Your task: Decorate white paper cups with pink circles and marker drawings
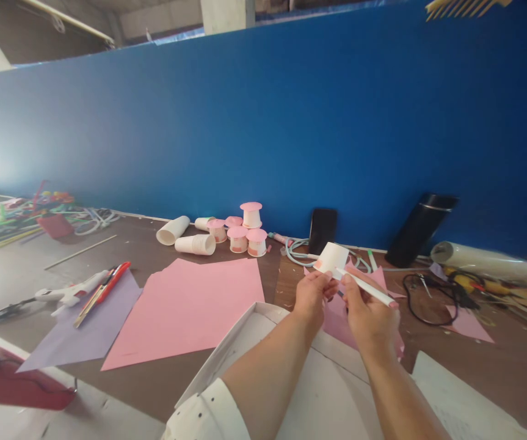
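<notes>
Between the thumb and fingers of the left hand [309, 299], a small white tapered paper cup [334, 258] is gripped near its rim, while a slim white marker with a pink end [367, 286] is pinched in the right hand [373, 321], much as for writing. Both are held above the brown worktop [153, 385], just beyond a shallow white cardboard tray [331, 391]. Cup and marker alike may be judged very light; the cup is probably thin-walled and easily dented, so it is best taken lightly by the rim, whereas the marker seems stiff, smooth and best held near its tip. The cup is turned upside down and tilted, its narrow base pointed up and slightly right, its rim lowered toward the fingers. The marker's long axis is slanted, with the tip aimed leftward and away at the cup's wall and the pink end pointed back to the right; whether the wall is touched cannot be told. Farther out, white cups topped with pink discs [251, 215] are grouped near a blue partition [245, 134]; to the left, a large pink paper sheet [194, 305] is laid flat, and beyond it a red utility knife [110, 287] is rested on purple paper [93, 339].
</notes>
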Action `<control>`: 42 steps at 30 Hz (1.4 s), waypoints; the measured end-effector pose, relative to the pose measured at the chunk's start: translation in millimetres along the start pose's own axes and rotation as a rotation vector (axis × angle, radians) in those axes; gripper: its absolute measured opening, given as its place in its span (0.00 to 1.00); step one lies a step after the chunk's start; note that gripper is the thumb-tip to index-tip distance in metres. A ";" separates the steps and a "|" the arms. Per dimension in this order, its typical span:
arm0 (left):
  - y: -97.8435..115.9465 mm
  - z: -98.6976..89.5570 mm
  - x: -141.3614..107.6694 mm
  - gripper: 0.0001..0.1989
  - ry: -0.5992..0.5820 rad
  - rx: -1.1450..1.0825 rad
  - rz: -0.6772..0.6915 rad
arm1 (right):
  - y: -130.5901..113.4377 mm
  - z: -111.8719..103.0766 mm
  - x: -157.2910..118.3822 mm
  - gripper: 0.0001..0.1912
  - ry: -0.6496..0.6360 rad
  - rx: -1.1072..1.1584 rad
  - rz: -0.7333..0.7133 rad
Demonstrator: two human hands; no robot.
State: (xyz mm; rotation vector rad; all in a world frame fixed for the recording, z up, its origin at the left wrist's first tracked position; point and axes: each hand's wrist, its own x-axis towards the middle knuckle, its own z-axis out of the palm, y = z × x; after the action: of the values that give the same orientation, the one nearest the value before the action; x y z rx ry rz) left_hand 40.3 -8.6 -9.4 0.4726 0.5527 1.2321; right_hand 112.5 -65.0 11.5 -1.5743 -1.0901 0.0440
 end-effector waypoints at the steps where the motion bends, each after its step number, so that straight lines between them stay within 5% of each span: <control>1: -0.2 0.2 -0.3 0.20 -0.003 0.001 0.001 | 0.4 -0.2 -0.1 0.23 -0.001 -0.005 -0.005; 29: 0.7 2.5 -3.4 0.16 -0.027 0.001 0.012 | -4.2 -1.8 -1.1 0.23 0.004 -0.014 -0.046; 42: -0.5 2.1 -5.8 0.18 -0.153 0.109 0.052 | -8.3 -4.8 1.1 0.22 -0.018 -0.014 -0.028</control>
State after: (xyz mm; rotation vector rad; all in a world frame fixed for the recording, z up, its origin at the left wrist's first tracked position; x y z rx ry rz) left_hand 40.7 -14.4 -7.4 0.6709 0.4812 1.2076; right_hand 110.9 -68.7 20.2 -1.5731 -1.1284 0.0320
